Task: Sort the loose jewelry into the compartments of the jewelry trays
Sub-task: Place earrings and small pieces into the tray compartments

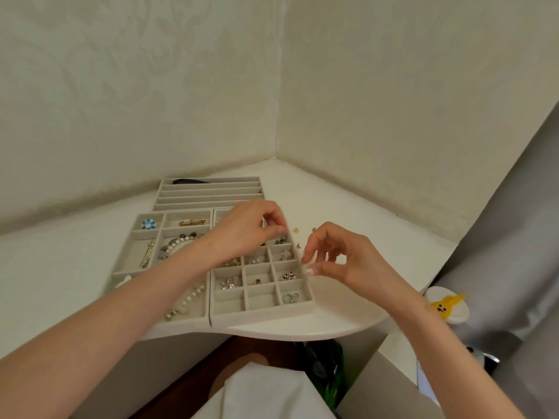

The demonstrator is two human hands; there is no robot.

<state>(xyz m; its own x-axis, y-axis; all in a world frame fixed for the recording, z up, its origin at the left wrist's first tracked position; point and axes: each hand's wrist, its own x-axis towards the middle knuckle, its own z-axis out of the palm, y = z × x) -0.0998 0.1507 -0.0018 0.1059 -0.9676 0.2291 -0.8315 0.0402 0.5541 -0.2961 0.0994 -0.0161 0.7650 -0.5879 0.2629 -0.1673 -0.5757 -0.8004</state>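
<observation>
Three trays are sitting on the bench [332, 195], pushed toward the wall corner. Slotted tray [208, 193] is lying at 12 o'clock, butting the two nearer trays. Wide-cell tray [133, 261] is sitting at 9 o'clock, touching the grid tray [263, 311] on its 3 o'clock side. In the wide-cell tray: brooch [148, 224] is lying at 11 o'clock, bar clip [192, 222] at 1, pin [147, 254] at 9, bead strand [178, 241] in the middle, pearl strand [189, 297] at 5. Ring [290, 297] is lying in the grid tray's 5 o'clock cell. Loose bits [298, 229] are lying on the bench at 2 o'clock of the grid tray. Left hand [251, 228] is hovering over its 12 o'clock end, right hand [335, 258] at its 3 o'clock rim.
</observation>
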